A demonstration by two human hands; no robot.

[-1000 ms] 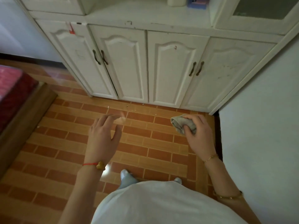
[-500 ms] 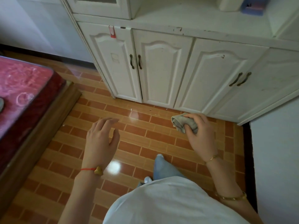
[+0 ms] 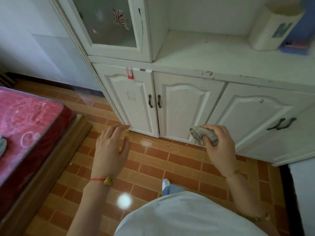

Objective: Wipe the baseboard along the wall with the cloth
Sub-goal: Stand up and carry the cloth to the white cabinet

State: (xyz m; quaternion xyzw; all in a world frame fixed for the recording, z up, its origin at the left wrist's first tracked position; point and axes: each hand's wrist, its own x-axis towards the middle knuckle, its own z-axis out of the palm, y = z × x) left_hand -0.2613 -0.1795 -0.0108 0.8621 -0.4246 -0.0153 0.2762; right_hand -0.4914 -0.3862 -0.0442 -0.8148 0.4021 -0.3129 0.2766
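My right hand [image 3: 219,145] is closed around a bunched grey cloth [image 3: 199,135], held in the air in front of the lower doors of a white cabinet [image 3: 187,106]. My left hand [image 3: 111,147] hovers over the tiled floor with its fingers spread and nothing in it. A dark baseboard [image 3: 42,80] runs along the foot of the pale wall at the far left, well away from both hands. Another dark strip of baseboard [image 3: 283,181] shows at the foot of the wall on the right, below and to the right of the cloth hand.
A bed with a red patterned mattress [image 3: 25,123] on a wooden frame [image 3: 56,159] fills the left side. The orange tiled floor [image 3: 170,160] lies between bed and cabinet, with small crumbs near the cabinet base. A cream container [image 3: 274,26] stands on the cabinet shelf.
The view has swung left and upward, so the cabinet's glass door and the left wall now show. Both hands have risen; the cloth now sits in front of the cabinet doors.
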